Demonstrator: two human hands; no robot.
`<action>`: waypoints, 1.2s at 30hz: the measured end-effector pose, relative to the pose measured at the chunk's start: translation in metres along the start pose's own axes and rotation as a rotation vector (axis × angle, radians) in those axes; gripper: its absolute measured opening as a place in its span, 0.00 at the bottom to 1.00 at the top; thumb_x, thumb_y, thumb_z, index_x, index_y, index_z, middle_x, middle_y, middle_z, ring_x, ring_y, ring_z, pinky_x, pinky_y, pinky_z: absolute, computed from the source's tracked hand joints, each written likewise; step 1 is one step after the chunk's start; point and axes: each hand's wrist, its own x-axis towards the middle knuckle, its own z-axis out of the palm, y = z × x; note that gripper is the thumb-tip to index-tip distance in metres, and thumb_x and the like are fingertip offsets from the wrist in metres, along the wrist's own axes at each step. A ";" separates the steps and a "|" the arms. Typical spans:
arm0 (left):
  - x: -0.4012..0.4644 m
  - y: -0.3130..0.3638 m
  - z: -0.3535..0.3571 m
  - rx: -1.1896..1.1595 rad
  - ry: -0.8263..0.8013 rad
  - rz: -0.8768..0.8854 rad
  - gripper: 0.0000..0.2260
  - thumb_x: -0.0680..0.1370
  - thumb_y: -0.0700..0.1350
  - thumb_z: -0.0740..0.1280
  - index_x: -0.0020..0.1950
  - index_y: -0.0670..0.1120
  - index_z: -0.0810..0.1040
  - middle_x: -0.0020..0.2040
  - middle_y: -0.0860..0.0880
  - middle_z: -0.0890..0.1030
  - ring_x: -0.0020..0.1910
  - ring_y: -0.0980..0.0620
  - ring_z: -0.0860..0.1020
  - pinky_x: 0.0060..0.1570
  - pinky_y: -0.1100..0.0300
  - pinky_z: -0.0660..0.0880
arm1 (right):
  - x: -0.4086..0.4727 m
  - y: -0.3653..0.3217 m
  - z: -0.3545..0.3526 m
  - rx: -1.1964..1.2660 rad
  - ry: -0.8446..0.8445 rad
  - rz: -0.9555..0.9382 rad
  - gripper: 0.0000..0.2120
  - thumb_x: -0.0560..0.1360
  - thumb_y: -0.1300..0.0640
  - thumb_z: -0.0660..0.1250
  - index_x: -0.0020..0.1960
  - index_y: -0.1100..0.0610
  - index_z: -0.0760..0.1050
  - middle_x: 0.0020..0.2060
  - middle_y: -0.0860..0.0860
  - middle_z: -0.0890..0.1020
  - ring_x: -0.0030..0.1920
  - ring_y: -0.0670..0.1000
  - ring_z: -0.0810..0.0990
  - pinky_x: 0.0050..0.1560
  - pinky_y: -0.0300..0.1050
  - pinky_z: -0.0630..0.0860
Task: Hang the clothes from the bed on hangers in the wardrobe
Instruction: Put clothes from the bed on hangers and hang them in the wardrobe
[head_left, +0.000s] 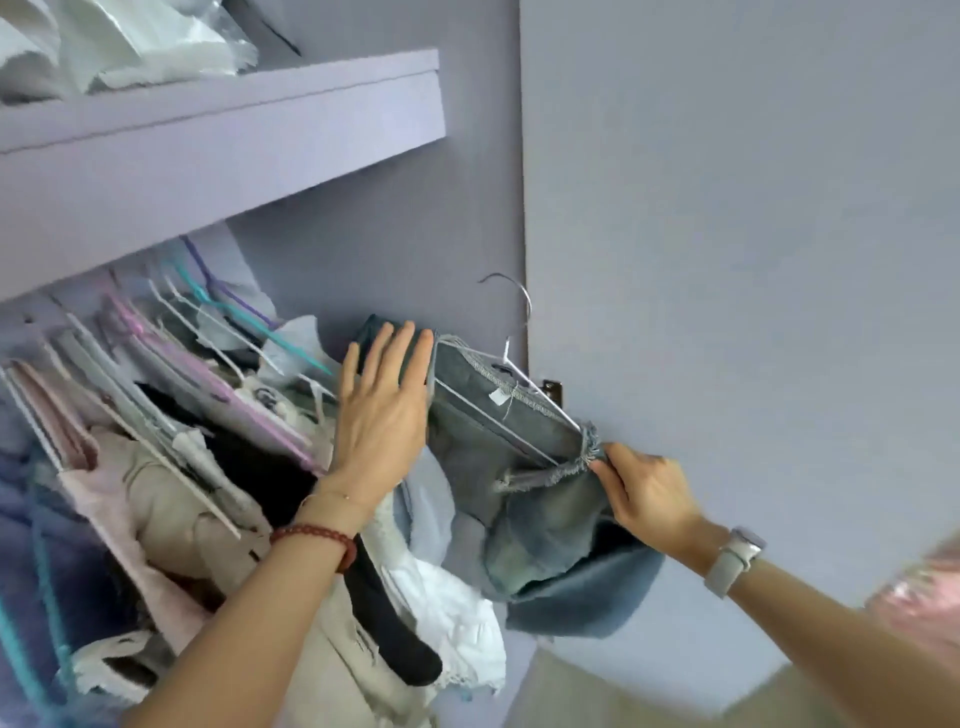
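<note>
- Left hand (382, 410) flat, fingers straight and spread, pressed against the row of hung clothes (218, 467), gripping nothing.
- Right hand (644, 491) pinching the frayed edge of a folded denim garment (519, 467) between thumb and fingertips.
- Denim garment draped over the lower bar of a white wire hanger (524, 387), held in front of the lilac wardrobe (395, 244) wall, just right of the packed row.
- Metal hook of the hanger up in the air beside the wardrobe's side edge, on no rail that can be seen.
- Red bead bracelet (317, 538) on the left wrist; pale grey watch (735, 561) on the right wrist.
- Row of hung clothes tilted in view: pink, beige, black and white fabrics on white, pink, teal and purple hangers, pushed close together.
- Lilac shelf (223, 145) above the row, with crumpled white fabric (119, 41) lying on top.
- Plain lilac panel (753, 208) filling the right side; strip of pale floor (623, 696) at the bottom.
- Bit of pink sleeve (919, 597) at the right edge.
</note>
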 end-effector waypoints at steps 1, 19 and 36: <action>0.001 0.014 0.007 -0.056 -0.039 0.041 0.22 0.75 0.44 0.56 0.69 0.41 0.67 0.67 0.41 0.71 0.66 0.40 0.69 0.62 0.36 0.63 | -0.017 0.008 -0.016 -0.043 0.018 0.006 0.28 0.81 0.46 0.43 0.36 0.60 0.72 0.23 0.50 0.75 0.20 0.54 0.73 0.18 0.37 0.62; -0.138 0.380 0.012 -1.014 -0.746 0.644 0.08 0.75 0.44 0.69 0.51 0.42 0.81 0.45 0.49 0.80 0.41 0.50 0.78 0.40 0.59 0.72 | -0.421 -0.017 -0.258 -0.426 0.044 1.094 0.17 0.76 0.49 0.54 0.53 0.58 0.77 0.44 0.54 0.82 0.45 0.56 0.81 0.44 0.44 0.74; -0.324 0.682 -0.141 -1.224 -1.157 1.377 0.10 0.74 0.45 0.70 0.54 0.43 0.82 0.51 0.47 0.83 0.49 0.52 0.78 0.47 0.67 0.69 | -0.642 -0.201 -0.361 -1.085 0.433 1.936 0.12 0.72 0.53 0.66 0.44 0.61 0.79 0.35 0.56 0.82 0.35 0.58 0.80 0.35 0.49 0.76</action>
